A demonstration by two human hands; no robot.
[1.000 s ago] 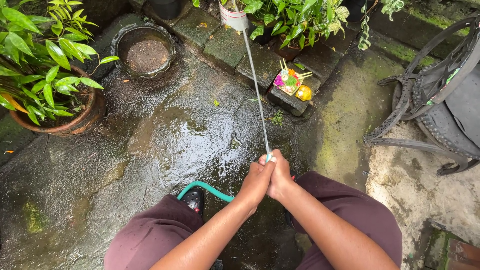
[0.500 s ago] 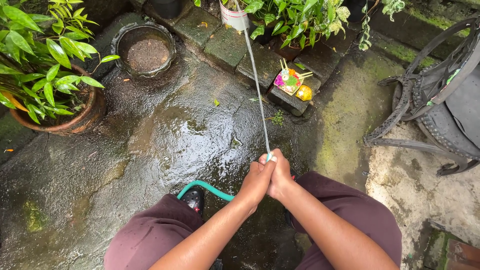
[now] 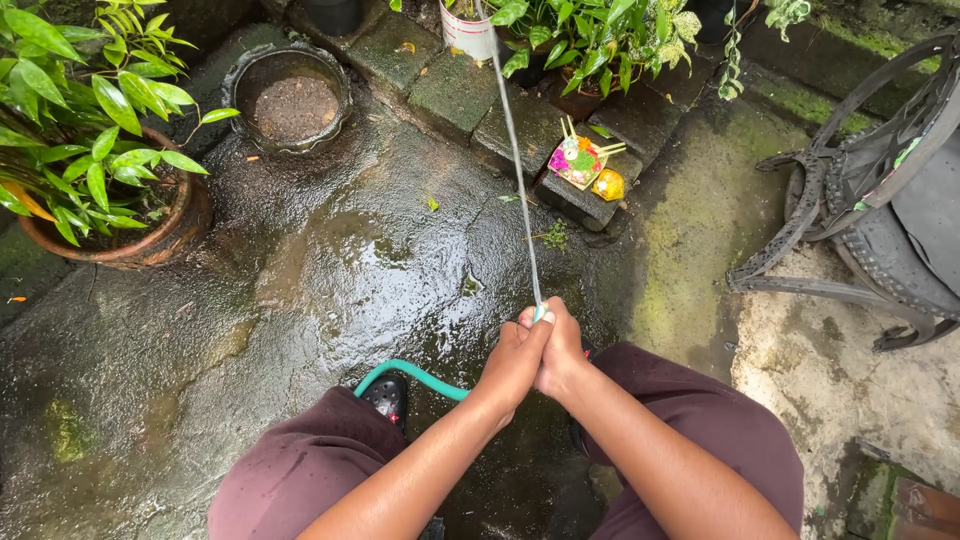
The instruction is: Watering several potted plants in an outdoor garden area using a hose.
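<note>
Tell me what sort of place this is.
Most likely a small home garden courtyard. Wet, mossy paving is edged with potted plants, such as the leafy one in a terracotta pot, and both hands grip a green garden hose spraying water toward a white pot.

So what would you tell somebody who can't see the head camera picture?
Both hands, left hand and right hand, clasp the end of a green hose, shooting a thin water jet toward a white pot of leafy plants. The stone floor is wet, with a clay pot at left.
</note>
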